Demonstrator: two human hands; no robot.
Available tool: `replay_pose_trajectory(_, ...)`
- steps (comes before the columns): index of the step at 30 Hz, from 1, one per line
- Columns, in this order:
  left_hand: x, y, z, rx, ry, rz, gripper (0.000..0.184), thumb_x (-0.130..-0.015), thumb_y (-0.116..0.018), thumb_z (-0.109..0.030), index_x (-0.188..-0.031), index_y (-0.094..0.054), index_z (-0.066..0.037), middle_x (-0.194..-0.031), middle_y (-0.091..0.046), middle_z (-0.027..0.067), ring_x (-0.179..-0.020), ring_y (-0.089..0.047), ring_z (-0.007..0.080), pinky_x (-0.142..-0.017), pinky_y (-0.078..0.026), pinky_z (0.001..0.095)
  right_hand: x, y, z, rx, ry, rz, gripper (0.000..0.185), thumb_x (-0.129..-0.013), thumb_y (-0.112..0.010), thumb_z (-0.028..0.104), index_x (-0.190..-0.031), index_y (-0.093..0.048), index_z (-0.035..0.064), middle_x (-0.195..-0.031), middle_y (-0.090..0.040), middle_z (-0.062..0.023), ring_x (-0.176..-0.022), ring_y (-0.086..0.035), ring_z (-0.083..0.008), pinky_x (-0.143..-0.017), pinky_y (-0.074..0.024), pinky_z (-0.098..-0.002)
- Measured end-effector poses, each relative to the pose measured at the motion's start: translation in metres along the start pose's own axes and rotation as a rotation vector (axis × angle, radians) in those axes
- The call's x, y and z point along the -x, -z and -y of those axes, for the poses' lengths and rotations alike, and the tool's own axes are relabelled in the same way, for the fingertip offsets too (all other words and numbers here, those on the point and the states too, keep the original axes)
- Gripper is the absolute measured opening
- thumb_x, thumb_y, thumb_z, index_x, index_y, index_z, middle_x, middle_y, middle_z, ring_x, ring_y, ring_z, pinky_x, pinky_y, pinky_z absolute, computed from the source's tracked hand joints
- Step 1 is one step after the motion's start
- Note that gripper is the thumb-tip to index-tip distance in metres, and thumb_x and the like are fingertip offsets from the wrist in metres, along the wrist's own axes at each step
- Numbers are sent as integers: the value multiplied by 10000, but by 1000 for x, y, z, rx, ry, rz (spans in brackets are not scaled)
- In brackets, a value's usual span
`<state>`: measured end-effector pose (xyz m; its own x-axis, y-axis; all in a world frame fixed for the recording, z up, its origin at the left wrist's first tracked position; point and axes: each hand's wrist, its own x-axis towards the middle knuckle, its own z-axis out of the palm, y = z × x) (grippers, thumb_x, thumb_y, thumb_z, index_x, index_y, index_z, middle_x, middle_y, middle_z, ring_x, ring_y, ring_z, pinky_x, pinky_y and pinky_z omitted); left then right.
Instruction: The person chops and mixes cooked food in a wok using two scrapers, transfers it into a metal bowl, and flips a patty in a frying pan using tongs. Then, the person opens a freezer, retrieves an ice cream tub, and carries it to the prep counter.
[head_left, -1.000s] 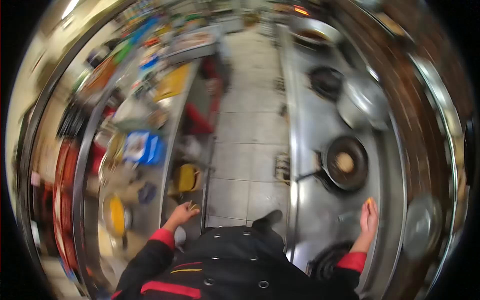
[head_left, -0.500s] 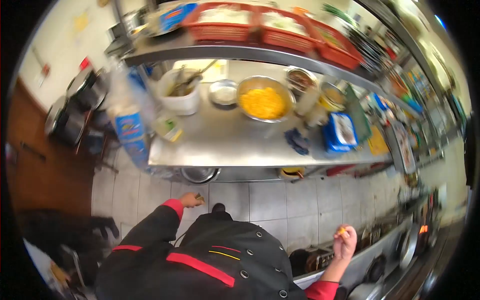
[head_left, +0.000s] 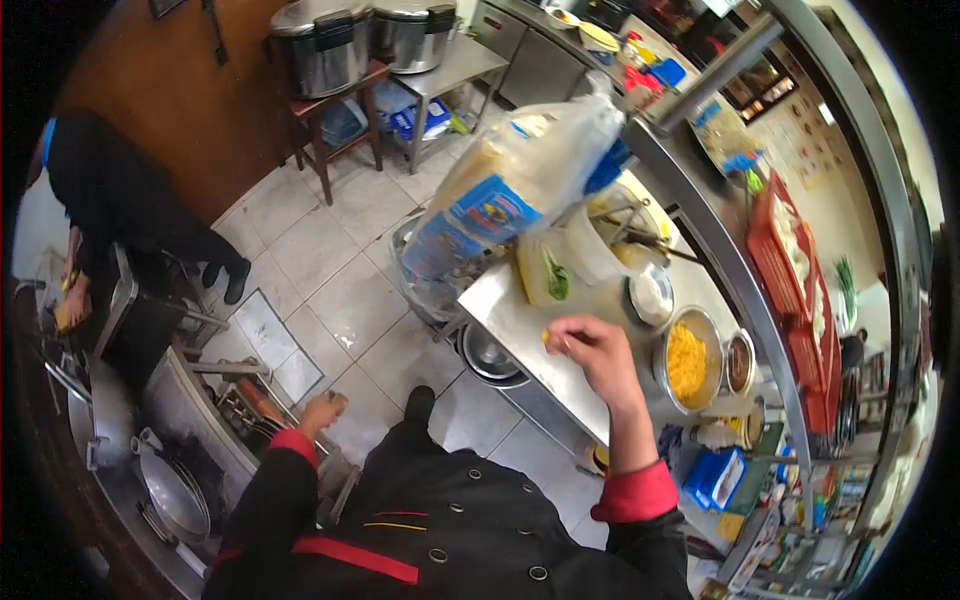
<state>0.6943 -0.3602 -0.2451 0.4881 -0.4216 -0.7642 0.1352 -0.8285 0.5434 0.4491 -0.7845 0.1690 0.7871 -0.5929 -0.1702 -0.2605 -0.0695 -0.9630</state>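
My right hand point(head_left: 600, 362) is raised over the near end of the steel counter point(head_left: 500, 300), fingers pinched on a small yellow piece point(head_left: 546, 338). To its right on the counter stands a metal bowl point(head_left: 661, 385) full of shredded yellow food point(head_left: 687, 362). Low beside my left leg, my left hand point(head_left: 320, 413) is closed on a small brownish thing too unclear to name. A clear container point(head_left: 535, 275) with a green leaf point(head_left: 557, 280) sits near the counter's corner, beyond my right hand.
A tall bread bag point(head_left: 480, 215) rises past the counter's end. Steel shelving point(head_left: 700, 215) with red baskets point(head_left: 775, 250) stands right. At left are a stove with a wok point(head_left: 172, 495) and another person point(head_left: 130, 190) bending over. Steel pots point(head_left: 320, 55) stand on a stool.
My view has turned left, bringing the other person and the stove into sight. My right hand has moved from low on the right to above the counter, still pinching the yellow piece.
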Motion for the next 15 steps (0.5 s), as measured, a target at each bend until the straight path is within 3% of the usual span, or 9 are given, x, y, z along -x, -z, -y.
replay_pose_trajectory(4, 0, -40, 128, -73, 0, -99, 405, -849, -651, -483, -733, -662, -96, -703, -659, 66, -612, -650, 161, -516, -494, 342, -111, -27, -47, 334, -22, -78, 119, -866, -703, 47, -975, -722, 4, -832, -699, -37, -783, -650, -115, -737, -518, -256)
replay_pose_trajectory(6, -4, -64, 184, -418, -417, -148, 452, -831, -659, -539, -870, -667, -89, -702, -639, 51, -642, -652, 182, -532, -507, 367, -150, -35, -71, 453, -18, -76, 134, -849, -712, 51, -976, -724, 8, -826, -715, -57, -768, -667, -132, -733, -525, -266)
replay_pose_trajectory(7, 6, -67, 176, -404, -408, -153, 452, -831, -659, -539, -870, -667, -89, -702, -639, 51, -642, -652, 182, -532, -507, 367, -165, -36, -82, 580, 59, -92, 146, -840, -712, 79, -970, -731, 16, -850, -728, -99, -782, -691, -184, -739, -538, -307)
replay_pose_trajectory(9, 42, -68, 137, 383, 213, 72, 550, -821, -655, -593, -1032, -634, -86, -732, -632, 35, -673, -643, 199, -533, -509, 397, -193, -35, -104, 714, 138, -93, 160, -831, -712, 106, -965, -737, 24, -874, -740, -141, -796, -714, -236, -746, -550, -348)
replay_pose_trajectory(10, 41, -70, 140, 327, 348, 52, 416, -889, -656, -419, -1184, -613, -129, -966, -660, 49, -759, -671, 223, -622, -533, 420, -205, -35, -113, 791, 192, -117, 178, -820, -718, 144, -958, -746, 36, -889, -737, -155, -802, -719, -260, -748, -551, -366)
replay_pose_trajectory(12, 34, -76, 162, 513, 282, 65, 402, -888, -651, -429, -1147, -619, -124, -927, -657, 41, -722, -655, 205, -597, -526, 400, -210, -39, -112, 865, 247, -140, 198, -809, -724, 182, -952, -755, 48, -904, -734, -168, -807, -724, -283, -750, -552, -384)
replay_pose_trajectory(13, 22, -77, 178, 686, 200, 73, 391, -887, -646, -439, -1110, -625, -119, -888, -653, 33, -685, -639, 187, -571, -520, 379, -208, -46, -102, 967, 97, -135, 204, -805, -706, 170, -967, -758, 59, -913, -732, -173, -823, -722, -301, -771, -554, -390)
replay_pose_trajectory(14, 34, -68, 151, 675, 190, 72, 391, -887, -646, -439, -1110, -625, -119, -888, -653, 33, -685, -639, 187, -571, -520, 379, -207, -53, -93, 1061, -59, -140, 217, -800, -687, 158, -983, -761, 69, -921, -730, -178, -838, -721, -318, -792, -556, -397)
replay_pose_trajectory(15, 50, -61, 120, 563, 198, 14, 368, -876, -652, -446, -1015, -638, -106, -792, -616, 22, -621, -596, 169, -502, -467, 337, -209, -51, -107, 1023, 19, -71, 232, -783, -664, 114, -991, -760, 77, -968, -729, -177, -861, -717, -324, -810, -557, -400)
